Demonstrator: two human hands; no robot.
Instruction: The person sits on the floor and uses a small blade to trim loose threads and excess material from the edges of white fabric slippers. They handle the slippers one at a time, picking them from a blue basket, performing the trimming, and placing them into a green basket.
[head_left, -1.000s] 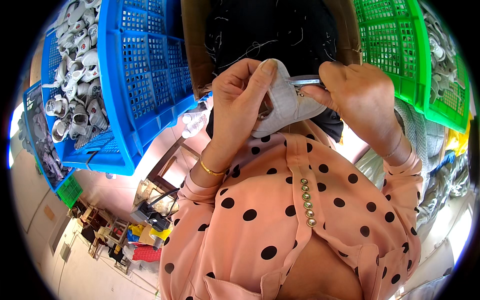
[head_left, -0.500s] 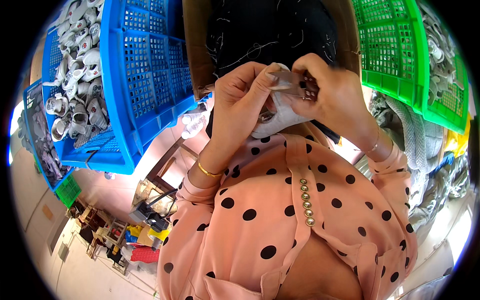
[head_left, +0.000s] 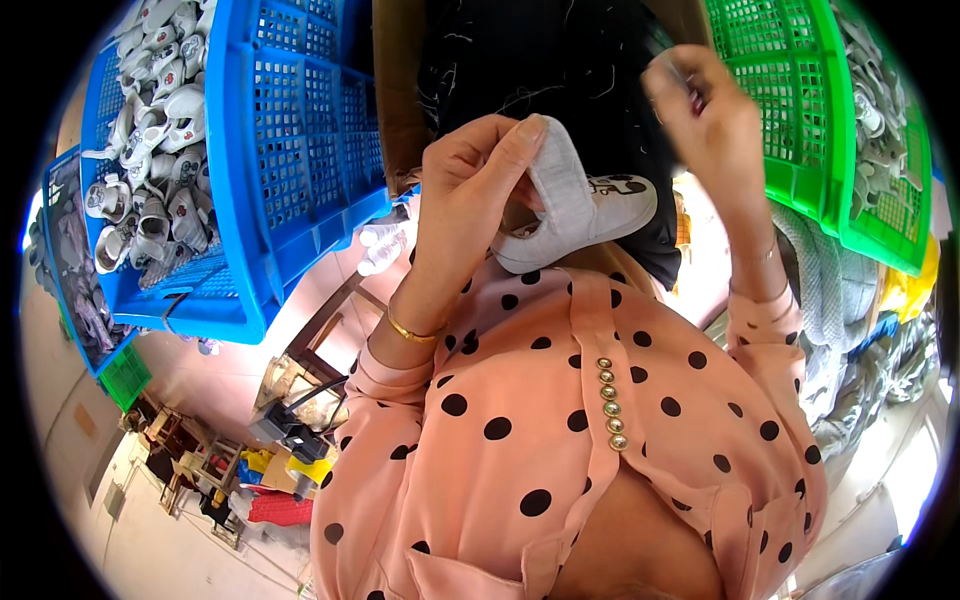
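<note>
My left hand (head_left: 465, 195) pinches the upright end of the strap on a small pale grey child's shoe (head_left: 575, 225). The shoe is held over my lap, its toe pointing right, with a dark printed pattern on the toe. Part of its opening lies behind my fingers. Up and to the right, apart from the shoe, is my right hand (head_left: 715, 125), smeared by motion. Its fingers are curled round a small metal tool (head_left: 684, 72) with a dark red part; its exact kind is too blurred to make out.
On the left stands a blue plastic crate (head_left: 235, 250) beside another crate heaped with small shoes (head_left: 165, 130). A green crate (head_left: 800, 180) with more shoe pieces is on the right. Loose threads lie on my dark lap (head_left: 500, 60). Grey fabric (head_left: 815, 260) hangs below the green crate.
My right hand has moved away from the shoe, up and to the right, carrying the small metal tool. The shoe now shows more fully, its strap standing up in my left hand.
</note>
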